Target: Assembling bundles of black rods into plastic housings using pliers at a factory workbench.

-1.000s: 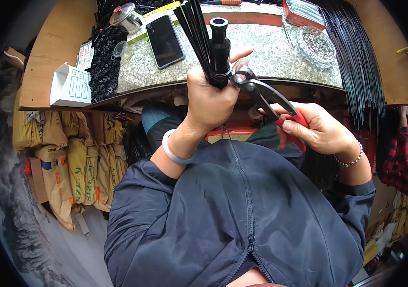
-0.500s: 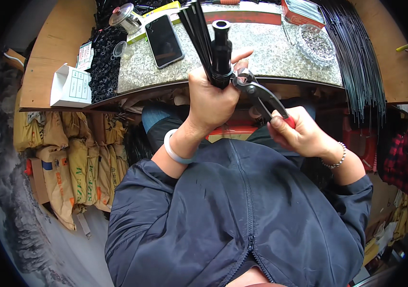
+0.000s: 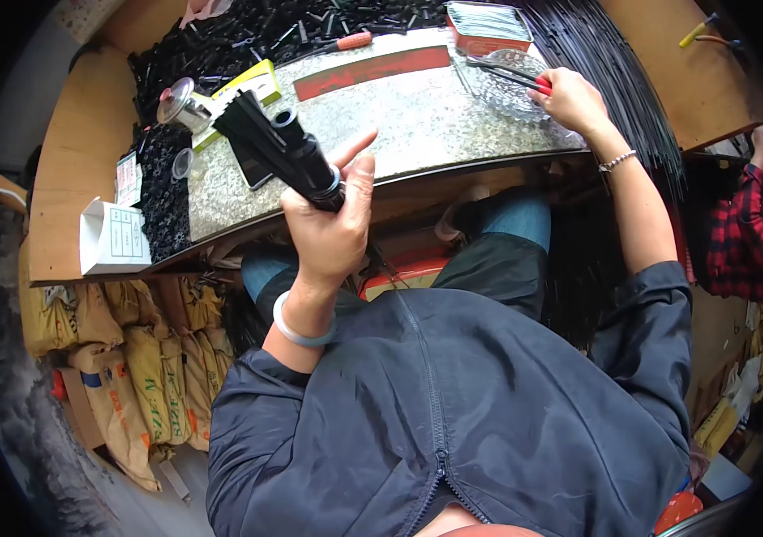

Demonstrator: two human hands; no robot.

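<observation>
My left hand (image 3: 326, 224) is wrapped round the lower end of a folded black umbrella frame (image 3: 296, 161), its thumb and forefinger sticking out to the right. The frame tilts to the upper left, a bundle of thin ribs beside a hollow shaft. At the right of the bench my right hand (image 3: 570, 100) grips red-handled pliers (image 3: 511, 74). Their jaws reach over a clear glass dish (image 3: 509, 100) of small bits; whether they pinch anything is too small to tell. Partly behind the umbrella frame lies a dark phone (image 3: 252, 166).
Speckled stone bench top (image 3: 399, 112) with a red strip (image 3: 372, 72) on it. A red box of thin rods (image 3: 489, 31) and long black rods (image 3: 614, 80) stand right. Black parts, a glass jar (image 3: 186, 106) and a white carton (image 3: 117, 237) lie left. Another person's plaid sleeve (image 3: 747, 233) shows far right.
My right hand has carried the pliers from the umbrella frame's base up and right to the glass dish. My left hand with the frame has shifted left and tilted. The view has turned.
</observation>
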